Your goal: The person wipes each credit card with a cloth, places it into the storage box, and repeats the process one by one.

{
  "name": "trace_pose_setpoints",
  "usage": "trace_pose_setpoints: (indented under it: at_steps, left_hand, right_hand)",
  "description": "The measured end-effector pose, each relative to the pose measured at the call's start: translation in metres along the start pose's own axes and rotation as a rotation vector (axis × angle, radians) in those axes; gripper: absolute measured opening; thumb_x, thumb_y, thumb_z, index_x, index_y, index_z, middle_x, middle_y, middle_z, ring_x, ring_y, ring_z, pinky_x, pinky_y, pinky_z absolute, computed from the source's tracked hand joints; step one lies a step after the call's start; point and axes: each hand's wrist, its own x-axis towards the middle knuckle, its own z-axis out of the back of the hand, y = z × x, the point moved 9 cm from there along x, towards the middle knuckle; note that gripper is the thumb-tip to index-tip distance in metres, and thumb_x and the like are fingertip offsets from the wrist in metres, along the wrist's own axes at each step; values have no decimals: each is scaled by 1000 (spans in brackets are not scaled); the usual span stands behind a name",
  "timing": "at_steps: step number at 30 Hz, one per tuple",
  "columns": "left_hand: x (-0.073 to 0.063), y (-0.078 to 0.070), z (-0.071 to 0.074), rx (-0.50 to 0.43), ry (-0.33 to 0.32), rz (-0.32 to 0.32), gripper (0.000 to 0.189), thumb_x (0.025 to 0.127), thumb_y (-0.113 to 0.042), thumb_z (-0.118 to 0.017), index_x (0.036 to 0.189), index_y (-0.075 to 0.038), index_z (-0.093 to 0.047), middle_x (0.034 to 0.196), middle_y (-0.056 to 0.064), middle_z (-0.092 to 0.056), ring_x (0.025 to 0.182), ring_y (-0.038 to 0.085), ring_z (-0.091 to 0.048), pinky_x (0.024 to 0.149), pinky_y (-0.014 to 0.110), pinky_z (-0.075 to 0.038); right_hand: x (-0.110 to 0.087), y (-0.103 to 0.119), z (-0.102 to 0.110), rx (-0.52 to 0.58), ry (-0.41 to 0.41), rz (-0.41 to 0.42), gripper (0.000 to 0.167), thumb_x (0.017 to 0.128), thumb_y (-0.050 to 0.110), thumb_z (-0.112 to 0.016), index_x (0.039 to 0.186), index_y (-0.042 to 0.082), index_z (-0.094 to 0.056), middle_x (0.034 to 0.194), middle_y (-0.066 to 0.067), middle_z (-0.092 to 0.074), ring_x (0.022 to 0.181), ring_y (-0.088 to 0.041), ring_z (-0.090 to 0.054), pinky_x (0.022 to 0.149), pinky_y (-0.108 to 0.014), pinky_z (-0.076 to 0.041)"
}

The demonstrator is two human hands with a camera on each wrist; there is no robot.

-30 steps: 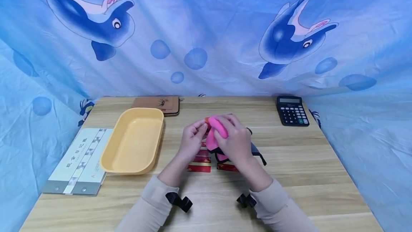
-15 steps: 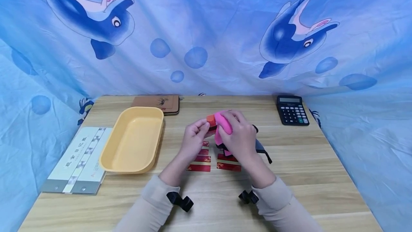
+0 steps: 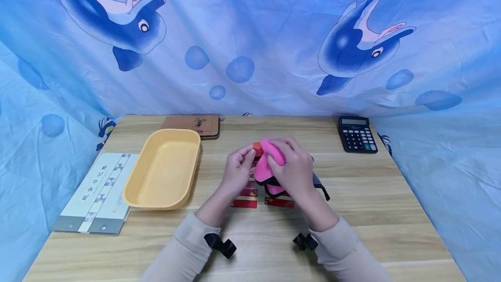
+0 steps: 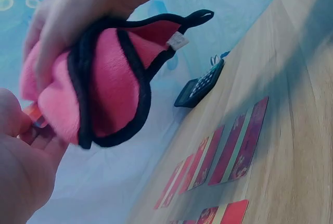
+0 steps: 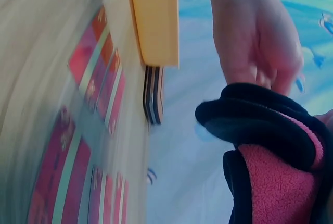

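Observation:
My left hand (image 3: 238,166) pinches a small orange-red piece (image 3: 257,146), mostly hidden by fingers and cloth; I cannot tell its kind. Bunched in my right hand (image 3: 293,166) is a pink cloth (image 3: 264,169) with black edging, pressed against that piece. The cloth's grey-blue side and a black hanging loop (image 4: 200,17) stick out past the right hand. Both hands are raised over the table, close together. Red cards with pale stripes lie below in two groups, a left one (image 3: 245,203) and a right one (image 3: 279,203), partly hidden by the cloth and hands.
A yellow tray (image 3: 127,197) stands to the left, beside a grey-white ledger book (image 3: 94,188). Behind the tray lies a brown notebook (image 3: 188,124). A black calculator (image 3: 357,135) sits at the back right. A blue dolphin curtain (image 3: 266,95) encloses the table.
Both hands have shifted slightly right, and more of the orange-red piece shows beside the cloth than a second ago. The cloth's lower fold swung right, then back left. Both grips have stayed.

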Motion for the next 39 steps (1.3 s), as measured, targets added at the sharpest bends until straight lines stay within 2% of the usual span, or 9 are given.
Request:
trace_pose_setpoints:
  at_steps: [3, 8, 12, 14, 16, 21, 27, 32, 39]
  left_hand:
    - [0, -1, 5, 12, -23, -8, 30, 107, -10, -49, 130, 3, -63, 116, 20, -71, 103, 24, -72, 87, 27, -60]
    - [-2, -3, 12, 55, -61, -1, 29, 107, -13, -51, 128, 0, -66, 116, 14, -73, 105, 20, -70, 85, 20, -56]
    - [-2, -1, 7, 29, -51, 14, 30, 107, -14, -51, 129, 0, -65, 118, 17, -72, 105, 22, -72, 81, 19, -57]
    - [-2, 0, 2, 12, -33, 16, 30, 107, -13, -51, 129, 1, -64, 117, 18, -72, 101, 19, -73, 75, 18, -58]
    - [-2, 1, -4, 11, -15, 9, 30, 107, -9, -49, 130, 2, -64, 101, 17, -74, 82, 13, -72, 61, 17, -56]
    - [-3, 2, -6, 14, -19, -17, 34, 103, 1, -44, 131, 3, -64, 66, 6, -57, 52, 8, -50, 44, 19, -45]
    - [-4, 5, 1, -2, -12, 16, 30, 108, -9, -48, 129, 3, -64, 90, 14, -72, 73, 12, -69, 66, 27, -62]
    - [-5, 5, 11, -16, -27, 48, 32, 109, -16, -47, 130, 4, -62, 115, 21, -72, 92, 30, -75, 90, 35, -59]
    - [-5, 7, 20, -85, -49, 128, 34, 109, -17, -47, 135, 4, -58, 125, 23, -67, 96, 39, -72, 93, 30, -57]
  right_hand:
    - [0, -13, 5, -17, -12, -32, 31, 80, 13, -85, 109, 6, -77, 101, -13, -72, 72, -31, -69, 52, -40, -56]
    - [-2, -27, 12, -37, -29, -75, 33, 79, 14, -86, 110, 6, -77, 101, -14, -72, 76, -32, -69, 53, -41, -55]
    - [-2, -20, 9, -36, -40, -42, 32, 79, 12, -84, 109, 6, -77, 100, -14, -72, 76, -31, -70, 54, -43, -57]
    - [-2, -11, 5, -15, -37, -9, 30, 78, 11, -83, 108, 6, -77, 100, -13, -72, 76, -30, -70, 54, -43, -58]
    - [-3, 0, -2, 15, -24, 28, 29, 79, 10, -82, 107, 5, -77, 101, -13, -71, 77, -29, -71, 53, -41, -59]
    - [-6, 20, -13, 60, 9, 78, 26, 81, 11, -81, 106, 6, -77, 101, -11, -72, 82, -25, -72, 54, -38, -59]
    - [-7, 12, -8, 24, -9, 39, 27, 80, 9, -80, 107, 7, -77, 100, -10, -72, 78, -26, -72, 53, -39, -58]
    - [-5, -9, 1, -23, -23, -32, 31, 80, 12, -84, 109, 8, -77, 100, -11, -72, 74, -29, -70, 51, -40, -56]
    - [-5, -35, 12, -42, -15, -117, 35, 81, 16, -85, 113, 6, -77, 99, -13, -72, 77, -30, -69, 56, -41, -55]
